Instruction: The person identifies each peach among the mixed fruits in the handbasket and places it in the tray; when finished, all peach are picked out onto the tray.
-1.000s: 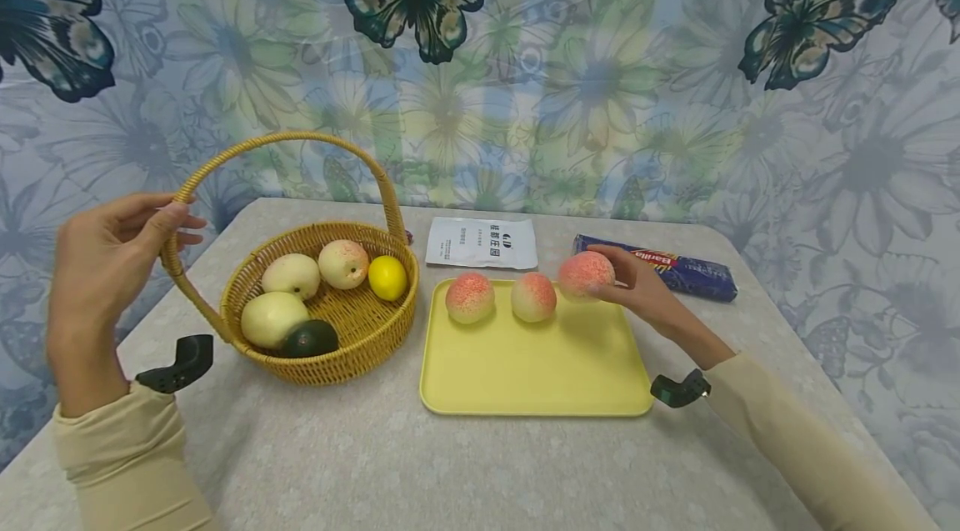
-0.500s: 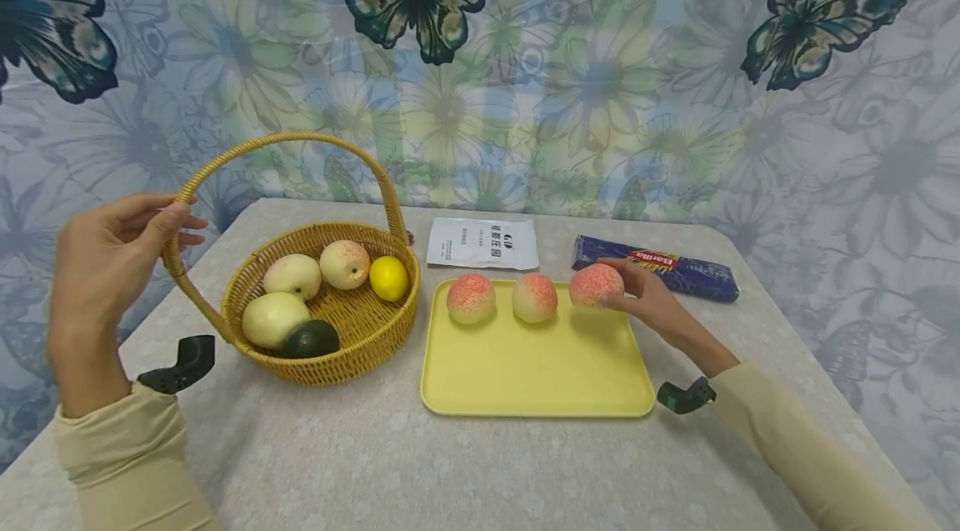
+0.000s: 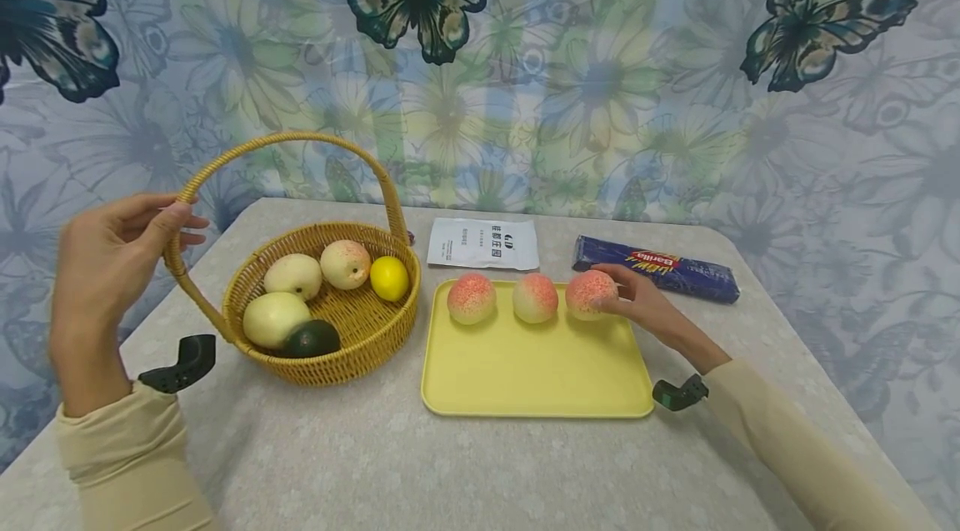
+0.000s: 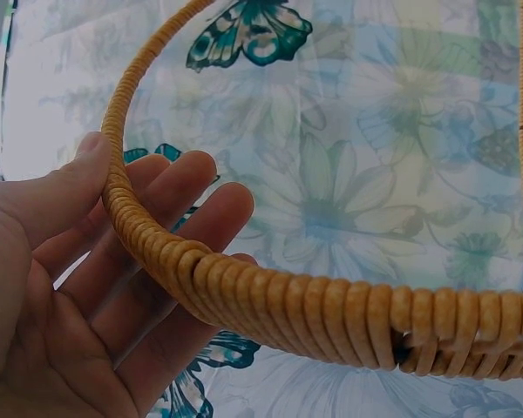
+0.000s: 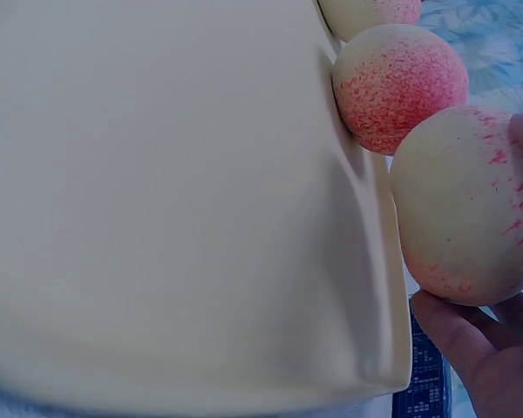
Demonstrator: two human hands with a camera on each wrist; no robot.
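Observation:
My left hand (image 3: pixel 120 256) pinches the woven handle (image 3: pixel 288 137) of a wicker basket (image 3: pixel 360 348), thumb on one side and fingers behind it in the left wrist view. Inside the basket lie pale pear-like fruits (image 3: pixel 276 319), a blushed round fruit (image 3: pixel 345 264), a yellow lemon (image 3: pixel 389 278) and a dark green avocado (image 3: pixel 311 339). My right hand (image 3: pixel 648 310) holds a peach (image 5: pixel 466 205) at the far right corner of a yellow tray (image 3: pixel 536 373). Two more peaches, a left one (image 3: pixel 472 298) and a middle one (image 3: pixel 535 298), sit along the tray's back edge.
Behind the tray lies a white printed pouch (image 3: pixel 483 242). A blue Barilla pasta package (image 3: pixel 660 268) lies at the back right, just beyond my right hand. The pale table (image 3: pixel 360 464) ends at a flowered butterfly curtain (image 3: pixel 600 97).
My right hand first shifts the peach slightly right, then lowers it toward the tray beside the middle peach. My left hand keeps its hold on the handle.

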